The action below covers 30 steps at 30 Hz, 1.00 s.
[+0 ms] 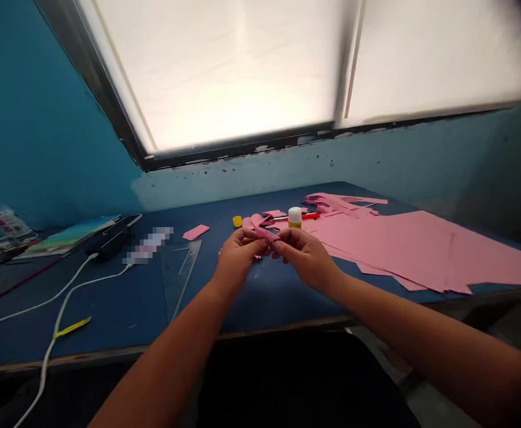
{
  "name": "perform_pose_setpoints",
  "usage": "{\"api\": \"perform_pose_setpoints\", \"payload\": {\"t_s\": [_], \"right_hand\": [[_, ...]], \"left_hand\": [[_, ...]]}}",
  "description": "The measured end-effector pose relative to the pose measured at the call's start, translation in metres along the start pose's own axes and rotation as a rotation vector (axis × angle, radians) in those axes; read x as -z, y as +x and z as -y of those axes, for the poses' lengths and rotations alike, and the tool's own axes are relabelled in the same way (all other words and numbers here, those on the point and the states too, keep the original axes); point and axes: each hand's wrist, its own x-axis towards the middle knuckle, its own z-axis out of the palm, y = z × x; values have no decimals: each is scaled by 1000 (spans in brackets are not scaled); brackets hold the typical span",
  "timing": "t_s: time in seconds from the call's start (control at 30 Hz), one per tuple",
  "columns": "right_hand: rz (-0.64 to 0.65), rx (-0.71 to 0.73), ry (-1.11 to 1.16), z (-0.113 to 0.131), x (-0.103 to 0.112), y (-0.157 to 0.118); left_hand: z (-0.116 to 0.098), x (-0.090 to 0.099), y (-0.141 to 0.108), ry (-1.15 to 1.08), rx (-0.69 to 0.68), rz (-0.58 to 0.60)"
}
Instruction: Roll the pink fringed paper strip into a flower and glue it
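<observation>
**Blue workbench under a frosted window: a pink paper strip held in a two-handed pinch**

The bench stood against a teal-painted wall, with the window glowing above it. The strip was held above the middle of the bench. The left hand was nearly closed, its thumb and curled fingers pinching one end, while the right hand, closed in the same way, pinched the other. Most of the strip was hidden by the fingers. To the right lay loose pink paper sheets, overhanging the front edge. Beyond the hands stood a white-topped glue bottle, just beside a red-handled tool, possibly a craft knife. A yellow cap lay apart on the left. A clear plastic set square lay near the left hand, and white cables trailed across the bench.

Risks: the narrow strip could crease or tear if the hands pulled apart or twisted unevenly. If the bottle were open and knocked over, glue could spoil the nearby sheets. A careless sleeve or draught could push the overhanging sheets off the edge. Reaching across the bench could also snag the cables.
</observation>
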Motion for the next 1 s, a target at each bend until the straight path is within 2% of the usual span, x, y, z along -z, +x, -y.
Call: {"api": "perform_pose_setpoints", "payload": {"t_s": [0.2,0.33,0.47,0.63,0.77,0.9,1.0], "right_hand": [[-112,12,51,-14,-8,11],[-188,73,-120,-16,-9,7],[-201,142,-240,-14,-10,3],[-205,161,-267,-18,-10,4],[-198,263,-300,-23,-10,4],[-193,381,-404,-25,-8,3],[-193,388,-429,-24,-8,2]], "left_hand": [[5,0,-1,178,-96,-46],[8,1,-1,212,-186,-87],[16,3,-1,300,-305,-141],[21,6,-2,686,-569,-228],[21,8,-4,898,-852,-197],[23,9,-5,1028,-966,-152],[24,8,-6,1149,-1008,-154]]}}
